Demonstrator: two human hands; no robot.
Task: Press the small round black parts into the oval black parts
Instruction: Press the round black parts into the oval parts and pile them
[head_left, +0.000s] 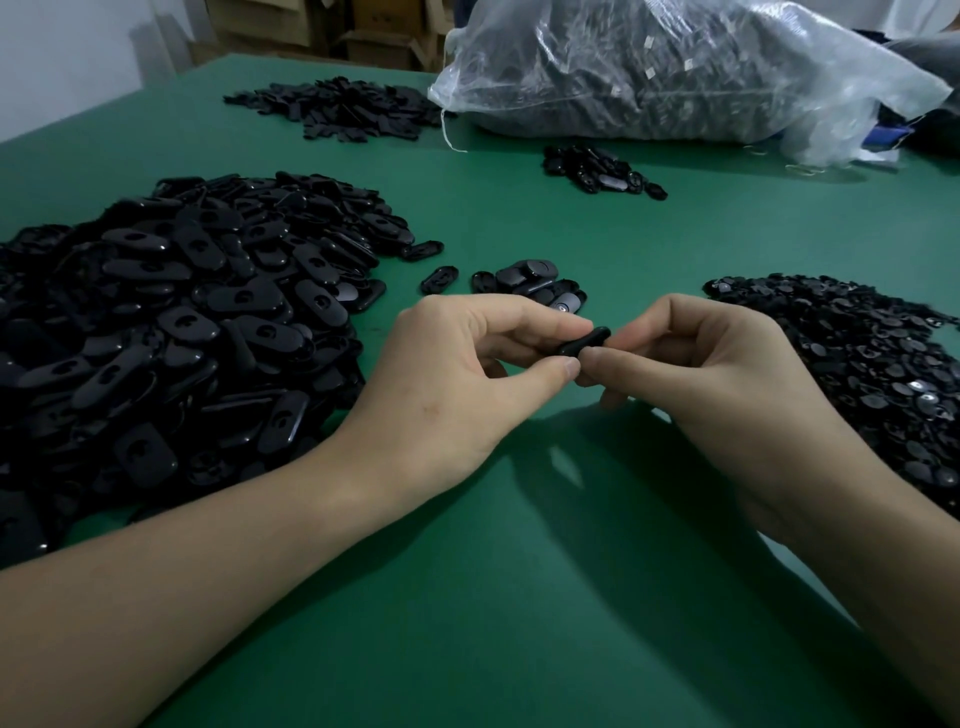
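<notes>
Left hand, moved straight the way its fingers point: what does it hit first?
Probably the right hand: the left hand grips the oval black part, and the right hand's fingertips pinch that part's other end, directly ahead. Depth unconfirmed from one view.

green table (519, 597) | oval parts heap (171, 332) left | round parts heap (857, 374) right | plastic bag (675, 73) far

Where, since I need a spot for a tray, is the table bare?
Bare green table lies between the left forearm and right forearm toward the near edge, and in the stretch bordered by the plastic bag, the round-parts pile and the small central cluster. The left is crowded by the oval-parts pile.
</notes>
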